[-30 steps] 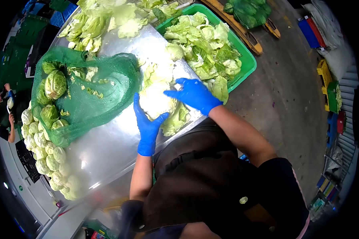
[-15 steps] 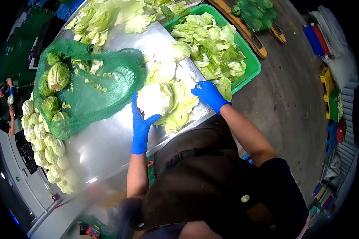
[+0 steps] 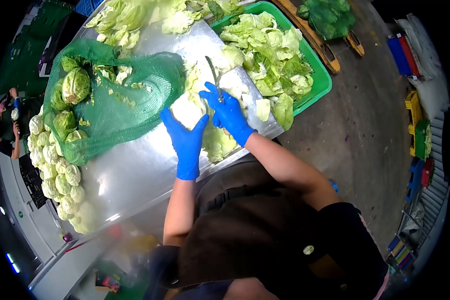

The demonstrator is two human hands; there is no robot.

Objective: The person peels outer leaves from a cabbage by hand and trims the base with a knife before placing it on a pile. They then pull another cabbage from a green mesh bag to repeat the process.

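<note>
A pale cabbage head (image 3: pixel 187 111) lies on loose leaves near the front edge of the metal table. My left hand (image 3: pixel 185 142), in a blue glove, rests against its near side with thumb and fingers spread. My right hand (image 3: pixel 228 114), also gloved in blue, is at the right side of the cabbage, its fingers wrapped round a knife. The knife's blade (image 3: pixel 211 67) points away from me, above the leaves. Loose outer leaves (image 3: pixel 219 142) lie beneath and beside the cabbage.
A green net bag (image 3: pixel 150 75) with cabbages lies left on the metal table (image 3: pixel 130 170). Trimmed cabbages (image 3: pixel 50 165) are piled at the left edge. A green crate (image 3: pixel 325 82) of leaves stands right, by a pallet jack (image 3: pixel 330 57). Another person (image 3: pixel 7 125) is far left.
My right hand has moved left with the knife, from the table's right edge to beside the cabbage. My left hand has shifted slightly right, its fingers spread on the cabbage's near side.
</note>
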